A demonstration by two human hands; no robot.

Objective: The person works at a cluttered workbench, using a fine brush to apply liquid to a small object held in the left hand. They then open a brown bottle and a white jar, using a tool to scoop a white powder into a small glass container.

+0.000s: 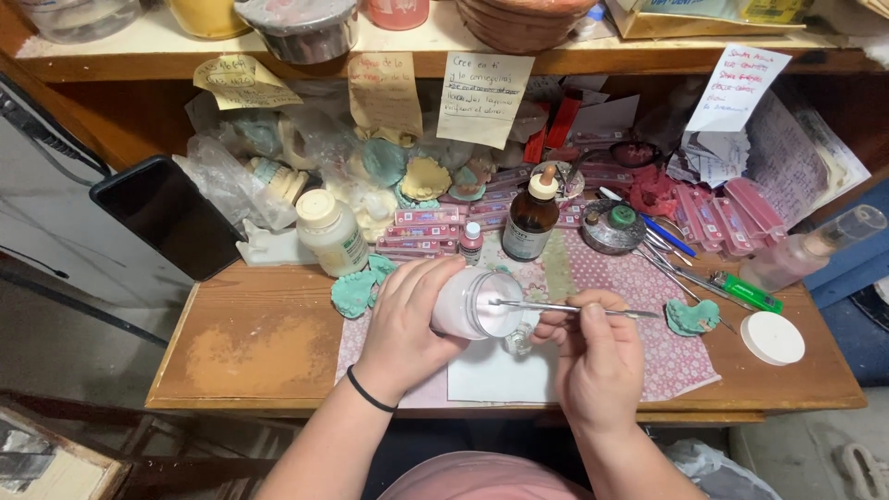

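My left hand (405, 315) grips a small clear jar (472, 304) of pale pink powder, tipped on its side with the mouth facing right. My right hand (597, 356) holds a thin metal spatula (574, 308), its tip reaching into the jar's mouth. Both hands hover over a white sheet (491, 375) on a pink patterned mat (667, 356). A small glass cup (519, 341) sits just under the jar. The jar's white lid (772, 338) lies to the right.
A brown dropper bottle (531, 218), a white-capped bottle (331, 231), green dental casts (356, 292) (693, 318), pink strips of teeth (426, 227), metal tools (671, 264) and a clear bottle (806, 250) crowd the wooden desk (250, 347). A dark phone (167, 215) leans at left.
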